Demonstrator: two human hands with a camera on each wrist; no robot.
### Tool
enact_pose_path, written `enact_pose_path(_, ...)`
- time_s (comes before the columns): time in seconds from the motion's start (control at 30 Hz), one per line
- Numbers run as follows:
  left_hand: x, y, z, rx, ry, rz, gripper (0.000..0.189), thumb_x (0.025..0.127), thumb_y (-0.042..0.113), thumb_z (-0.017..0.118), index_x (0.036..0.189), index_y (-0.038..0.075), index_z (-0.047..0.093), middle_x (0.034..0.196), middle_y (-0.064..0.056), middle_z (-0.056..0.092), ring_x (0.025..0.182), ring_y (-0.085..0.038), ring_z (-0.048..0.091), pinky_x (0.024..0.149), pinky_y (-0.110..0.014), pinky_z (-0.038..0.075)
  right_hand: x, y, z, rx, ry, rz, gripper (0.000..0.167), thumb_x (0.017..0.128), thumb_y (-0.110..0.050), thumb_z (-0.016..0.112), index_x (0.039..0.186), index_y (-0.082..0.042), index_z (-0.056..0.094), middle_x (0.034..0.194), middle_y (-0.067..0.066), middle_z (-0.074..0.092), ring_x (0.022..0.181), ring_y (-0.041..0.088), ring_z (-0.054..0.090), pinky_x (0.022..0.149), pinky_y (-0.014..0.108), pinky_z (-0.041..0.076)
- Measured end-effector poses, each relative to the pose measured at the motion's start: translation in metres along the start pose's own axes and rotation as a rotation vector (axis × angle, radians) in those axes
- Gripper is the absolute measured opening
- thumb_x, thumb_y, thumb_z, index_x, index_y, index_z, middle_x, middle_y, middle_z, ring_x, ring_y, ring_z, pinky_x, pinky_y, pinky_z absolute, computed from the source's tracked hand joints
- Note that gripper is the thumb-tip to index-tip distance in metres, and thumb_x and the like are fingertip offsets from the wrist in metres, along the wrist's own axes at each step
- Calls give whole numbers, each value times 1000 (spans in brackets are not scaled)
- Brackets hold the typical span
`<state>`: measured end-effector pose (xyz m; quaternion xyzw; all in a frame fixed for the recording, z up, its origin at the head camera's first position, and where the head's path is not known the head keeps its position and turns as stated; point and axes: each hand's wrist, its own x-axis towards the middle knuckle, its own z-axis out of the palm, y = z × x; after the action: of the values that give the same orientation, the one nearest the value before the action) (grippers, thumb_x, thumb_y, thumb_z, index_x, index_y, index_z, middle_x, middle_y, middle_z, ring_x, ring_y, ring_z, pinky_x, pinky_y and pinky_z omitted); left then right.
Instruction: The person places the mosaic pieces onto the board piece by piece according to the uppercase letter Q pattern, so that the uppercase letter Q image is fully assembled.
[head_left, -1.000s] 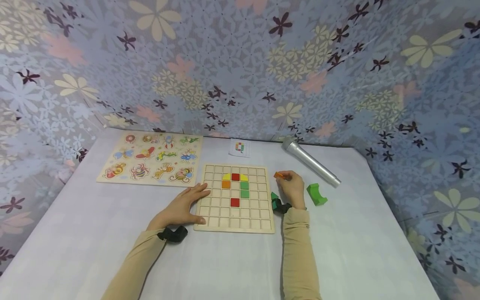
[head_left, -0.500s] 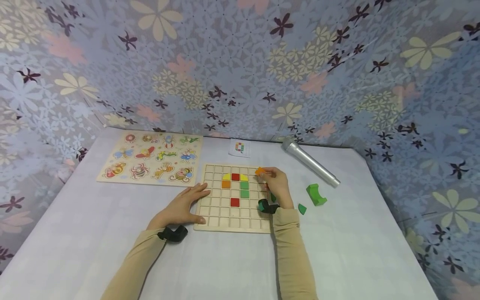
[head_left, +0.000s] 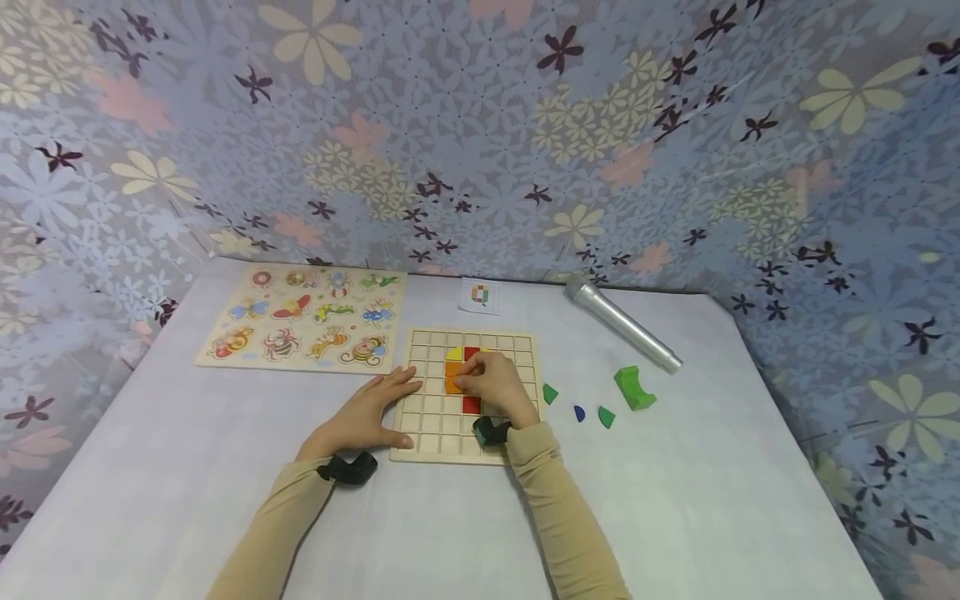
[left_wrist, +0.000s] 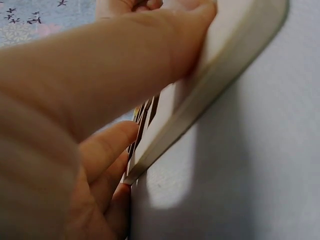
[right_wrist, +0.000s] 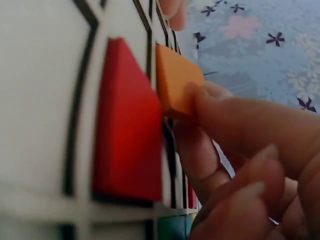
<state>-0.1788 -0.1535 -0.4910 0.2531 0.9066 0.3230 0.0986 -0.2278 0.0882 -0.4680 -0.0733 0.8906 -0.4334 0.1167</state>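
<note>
The left hand (head_left: 363, 412), fingers extended, rests on the grid board's (head_left: 435, 423) left edge, probably steadying it. The right hand (head_left: 498, 387) pinches an orange tile (head_left: 452, 386) at the board, likely for fine control, just this side of a second orange tile (head_left: 453, 367); beyond, a picture card (head_left: 480, 295) lies within easy glance.

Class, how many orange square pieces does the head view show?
2. The first orange square sits on the grid board, below a yellow piece; the right hand pinches the second orange square just below it. That hand may hide others.
</note>
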Motion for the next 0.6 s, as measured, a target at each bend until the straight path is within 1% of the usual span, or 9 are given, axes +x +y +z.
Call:
enact_pose_path(0.2,0,-1,1,11,9,14,89,71,38,82,145,8,43,160,-14,27,149,-37,19,122,-57,13,-2,-5,8,-168,22,-13,9,86,-22,73,88,-14,71,80,1,68,66,11,56,59,21,43)
enact_pose_path(0.27,0,-1,2,9,13,15,89,71,37,83,145,8,43,160,-13,27,149,-37,19,122,-56,13,-2,-6,10,-201,24,-17,9,86,-24,73,89,-15,71,79,-1,66,65,11,55,58,21,41)
enact_pose_path(0.33,1,-1,2,4,20,19,89,70,35,83,145,8,44,159,-13,28,149,-37,19,122,-56,13,-2,-6,11,-210,27,-22,10,87,-25,72,92,-17,71,80,-2,66,66,10,54,59,21,41)
enact_pose_path(0.4,1,0,2,13,23,27,89,70,36,83,145,7,44,159,-14,28,148,-38,21,122,-57,13,-2,-6,9,-186,11,-28,12,87,-24,72,96,-16,71,81,-2,65,67,10,54,59,21,41)
enact_pose_path(0.47,1,1,2,9,18,21,89,70,36,83,145,7,44,159,-14,28,148,-38,20,122,-57,13,-2,-3,4,-137,-24,-48,14,88,-22,71,100,-14,70,83,-1,65,67,10,54,59,21,43)
enact_pose_path(0.57,1,1,3,22,19,18,89,70,36,84,144,7,44,159,-15,28,148,-39,21,122,-58,13,-2,2,-8,-23,-74,-87,18,90,-19,68,106,-11,70,90,4,66,65,10,52,56,21,44)
enact_pose_path(0.6,1,1,3,19,20,14,89,70,35,84,144,7,44,159,-14,28,148,-38,21,122,-57,13,-3,5,-14,21,-78,-93,19,91,-17,67,108,-9,69,92,7,66,64,10,53,55,20,44)
